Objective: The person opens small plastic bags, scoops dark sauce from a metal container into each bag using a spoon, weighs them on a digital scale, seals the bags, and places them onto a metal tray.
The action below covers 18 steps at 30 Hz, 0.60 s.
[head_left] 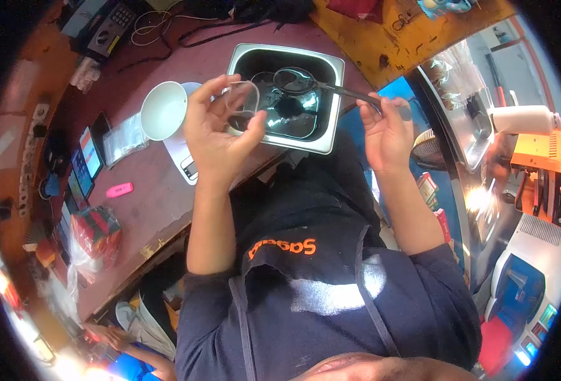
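My left hand (220, 127) holds a small clear plastic cup (242, 98) between thumb and fingers, at the left side of a metal pan (287, 145). Shiny black liquid or jelly (293, 117) lies in the pan. With my right hand (388, 136) I grip the dark handle of a ladle (293, 80). Its round bowl is above the pan and looks dark inside; how full it is I cannot tell. A white bowl (165, 111) stands left of my left hand, on what looks like a white kitchen scale (182, 155).
On the maroon table (147, 203) lie a pink marker-like item (120, 190), phones (90, 152), clear plastic bags (125, 140) and a wrapped red-green bundle (96, 232). A keypad device (106, 32) sits at the back left. Another person's arm (147, 359) shows at lower left.
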Each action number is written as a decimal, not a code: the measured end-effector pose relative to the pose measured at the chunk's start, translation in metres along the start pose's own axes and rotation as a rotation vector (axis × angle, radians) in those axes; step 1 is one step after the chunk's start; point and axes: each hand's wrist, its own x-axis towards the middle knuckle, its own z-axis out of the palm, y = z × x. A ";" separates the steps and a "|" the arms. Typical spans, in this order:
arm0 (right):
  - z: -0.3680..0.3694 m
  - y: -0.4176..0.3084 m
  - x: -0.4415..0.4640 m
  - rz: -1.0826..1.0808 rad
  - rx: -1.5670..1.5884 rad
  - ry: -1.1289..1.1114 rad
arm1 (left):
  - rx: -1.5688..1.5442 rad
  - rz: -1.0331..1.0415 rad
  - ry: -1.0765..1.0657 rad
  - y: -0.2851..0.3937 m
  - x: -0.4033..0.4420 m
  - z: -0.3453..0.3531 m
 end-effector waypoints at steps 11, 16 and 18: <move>0.049 -0.037 -0.005 -0.236 -0.022 -0.200 | 0.082 -0.021 -0.002 0.003 0.010 0.020; 0.064 -0.038 -0.014 -0.526 -0.190 -0.459 | 0.108 -0.007 -0.015 0.006 0.014 0.023; 0.065 -0.038 -0.017 -0.607 -0.244 -0.514 | 0.076 0.014 -0.016 0.007 0.016 0.023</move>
